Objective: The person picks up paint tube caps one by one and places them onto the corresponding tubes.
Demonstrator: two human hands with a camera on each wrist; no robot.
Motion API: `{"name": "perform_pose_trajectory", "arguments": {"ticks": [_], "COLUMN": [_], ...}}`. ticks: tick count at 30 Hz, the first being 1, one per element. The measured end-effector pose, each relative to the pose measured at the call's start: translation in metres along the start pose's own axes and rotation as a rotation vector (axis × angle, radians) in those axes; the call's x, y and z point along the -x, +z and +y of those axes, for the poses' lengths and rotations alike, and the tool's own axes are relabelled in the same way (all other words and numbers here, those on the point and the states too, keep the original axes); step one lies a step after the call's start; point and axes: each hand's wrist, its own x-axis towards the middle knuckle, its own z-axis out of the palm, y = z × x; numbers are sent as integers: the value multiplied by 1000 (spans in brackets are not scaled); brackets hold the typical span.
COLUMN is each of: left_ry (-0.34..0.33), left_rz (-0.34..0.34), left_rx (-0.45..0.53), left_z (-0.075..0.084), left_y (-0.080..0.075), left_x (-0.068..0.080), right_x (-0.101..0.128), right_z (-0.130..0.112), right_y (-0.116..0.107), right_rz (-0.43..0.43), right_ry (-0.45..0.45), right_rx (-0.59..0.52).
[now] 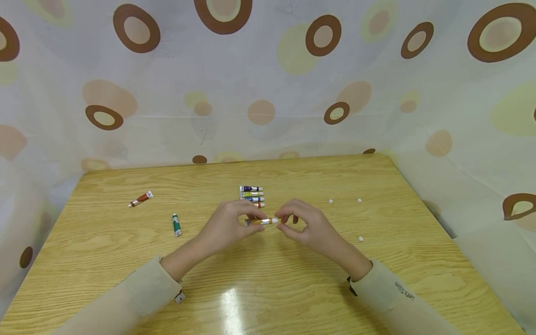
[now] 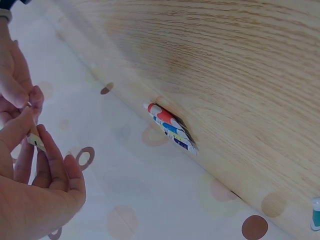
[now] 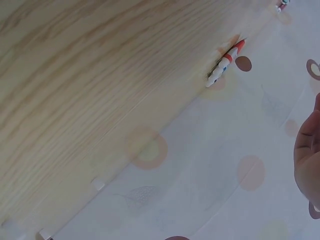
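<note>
An orange-brown paint tube (image 1: 261,222) with a white end is held level above the table, lying across between both hands. My left hand (image 1: 228,225) pinches its flat crimped end between thumb and fingers; in the left wrist view the tube (image 2: 35,139) is partly covered by those fingers. At the narrow white end, my right hand (image 1: 307,223) has thumb and forefinger closed round the tip, which they mostly hide. Just behind the hands lies a row of paint tubes: purple (image 1: 251,189), yellow (image 1: 252,194), blue (image 1: 254,199) and red (image 1: 260,205), the last partly hidden by the left hand.
To the left lie a green paint tube (image 1: 177,225) and a reddish-brown one (image 1: 141,199). Small white caps (image 1: 331,201) are scattered on the right of the wooden table (image 1: 268,279). A patterned curtain (image 1: 234,83) hangs behind and beside the table.
</note>
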Motion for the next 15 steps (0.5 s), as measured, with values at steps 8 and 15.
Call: {"name": "perform_pose_trajectory", "arguments": {"ticks": [8, 15], "left_ry": [13, 3], "left_rz": [-16, -11], "left_rx": [29, 30], "left_z": [-1, -1], "left_y": [1, 3], "left_x": [-1, -2], "right_x": [0, -1], "right_z": [0, -1], "right_y": [1, 1], "right_rz": [3, -5], "right_ry": [-13, -6], "right_rx": [3, -2]}}
